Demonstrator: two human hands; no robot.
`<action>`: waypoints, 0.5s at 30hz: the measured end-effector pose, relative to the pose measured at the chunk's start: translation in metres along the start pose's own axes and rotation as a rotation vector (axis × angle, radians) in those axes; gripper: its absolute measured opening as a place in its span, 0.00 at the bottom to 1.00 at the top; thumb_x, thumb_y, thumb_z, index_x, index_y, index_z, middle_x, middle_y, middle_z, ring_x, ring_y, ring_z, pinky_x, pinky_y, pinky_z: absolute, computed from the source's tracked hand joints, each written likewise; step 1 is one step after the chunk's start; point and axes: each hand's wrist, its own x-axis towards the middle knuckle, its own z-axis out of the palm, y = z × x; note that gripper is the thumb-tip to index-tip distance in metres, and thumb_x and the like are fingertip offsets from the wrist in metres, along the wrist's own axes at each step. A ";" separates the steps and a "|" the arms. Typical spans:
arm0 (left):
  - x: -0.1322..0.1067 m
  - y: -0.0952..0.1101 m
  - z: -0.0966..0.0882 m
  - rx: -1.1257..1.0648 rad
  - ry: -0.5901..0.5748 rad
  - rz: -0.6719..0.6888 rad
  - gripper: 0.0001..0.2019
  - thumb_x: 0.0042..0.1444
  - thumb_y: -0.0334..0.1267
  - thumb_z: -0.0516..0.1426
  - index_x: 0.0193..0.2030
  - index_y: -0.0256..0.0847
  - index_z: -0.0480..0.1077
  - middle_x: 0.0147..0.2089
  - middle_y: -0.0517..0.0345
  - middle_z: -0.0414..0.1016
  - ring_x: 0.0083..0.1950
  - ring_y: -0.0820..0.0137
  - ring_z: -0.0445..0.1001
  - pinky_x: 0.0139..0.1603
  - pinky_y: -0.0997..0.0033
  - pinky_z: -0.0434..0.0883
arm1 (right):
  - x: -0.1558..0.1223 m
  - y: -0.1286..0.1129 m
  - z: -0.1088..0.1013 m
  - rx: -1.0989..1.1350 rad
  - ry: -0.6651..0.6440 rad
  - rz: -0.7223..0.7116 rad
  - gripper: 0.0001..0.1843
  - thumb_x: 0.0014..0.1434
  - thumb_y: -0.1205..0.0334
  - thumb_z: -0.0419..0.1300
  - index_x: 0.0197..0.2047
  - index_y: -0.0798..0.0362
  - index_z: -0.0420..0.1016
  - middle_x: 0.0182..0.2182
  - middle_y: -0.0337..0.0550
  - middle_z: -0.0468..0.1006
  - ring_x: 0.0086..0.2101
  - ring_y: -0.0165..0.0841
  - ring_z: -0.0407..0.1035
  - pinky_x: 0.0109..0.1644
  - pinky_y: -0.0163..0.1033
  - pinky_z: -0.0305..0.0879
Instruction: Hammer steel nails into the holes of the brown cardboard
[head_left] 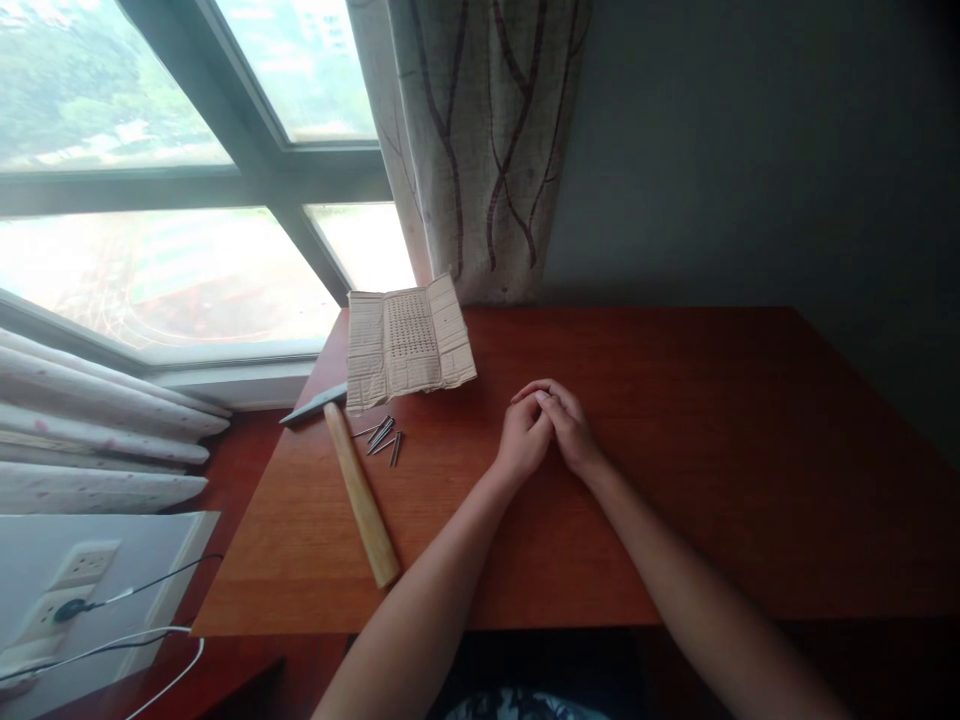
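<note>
My left hand and my right hand are folded together over the middle of the table, fingers closed around each other. No object shows in either of them. To their left lies a hammer, its wooden handle slanting toward me and its metal head pointing out over the table's left edge. Several metal nails are scattered between the hammer and my left hand. Behind them a creased piece of cardboard with rows of dark holes partly covers the hammer's head.
The reddish wooden table reaches far to the right. A window and a patterned curtain border its far left. Lower left, a plug sits in a wall socket, and a white cable hangs near the table's corner.
</note>
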 end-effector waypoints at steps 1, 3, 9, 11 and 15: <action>0.000 0.001 0.000 -0.015 -0.014 -0.013 0.11 0.60 0.39 0.52 0.28 0.38 0.67 0.27 0.58 0.71 0.31 0.70 0.67 0.33 0.73 0.65 | 0.000 -0.001 0.000 -0.007 -0.003 -0.001 0.12 0.62 0.53 0.55 0.38 0.49 0.76 0.38 0.43 0.81 0.41 0.39 0.73 0.48 0.43 0.69; 0.001 0.002 -0.001 -0.034 -0.031 -0.032 0.12 0.61 0.39 0.51 0.28 0.37 0.67 0.27 0.58 0.70 0.30 0.71 0.67 0.32 0.73 0.65 | 0.000 -0.001 0.001 -0.012 0.007 -0.001 0.12 0.62 0.54 0.54 0.38 0.49 0.76 0.39 0.43 0.81 0.41 0.39 0.73 0.49 0.43 0.69; 0.002 0.001 -0.002 -0.005 -0.032 -0.029 0.12 0.60 0.38 0.52 0.27 0.38 0.66 0.28 0.58 0.70 0.32 0.70 0.67 0.36 0.72 0.66 | 0.001 0.004 0.002 0.038 0.044 0.040 0.11 0.62 0.54 0.54 0.38 0.49 0.74 0.36 0.42 0.81 0.40 0.39 0.74 0.48 0.44 0.70; 0.002 0.000 -0.002 0.009 -0.027 -0.024 0.12 0.60 0.38 0.52 0.26 0.38 0.66 0.27 0.58 0.69 0.32 0.70 0.66 0.36 0.72 0.65 | 0.001 0.005 0.002 0.031 0.036 0.050 0.11 0.62 0.53 0.54 0.38 0.48 0.74 0.36 0.42 0.81 0.40 0.39 0.74 0.48 0.44 0.71; 0.001 0.000 -0.001 0.030 -0.012 -0.017 0.13 0.61 0.37 0.51 0.26 0.39 0.65 0.27 0.58 0.68 0.32 0.70 0.66 0.36 0.72 0.65 | 0.001 0.005 0.001 0.020 0.041 0.060 0.11 0.62 0.53 0.54 0.38 0.49 0.74 0.36 0.43 0.81 0.40 0.39 0.74 0.48 0.44 0.71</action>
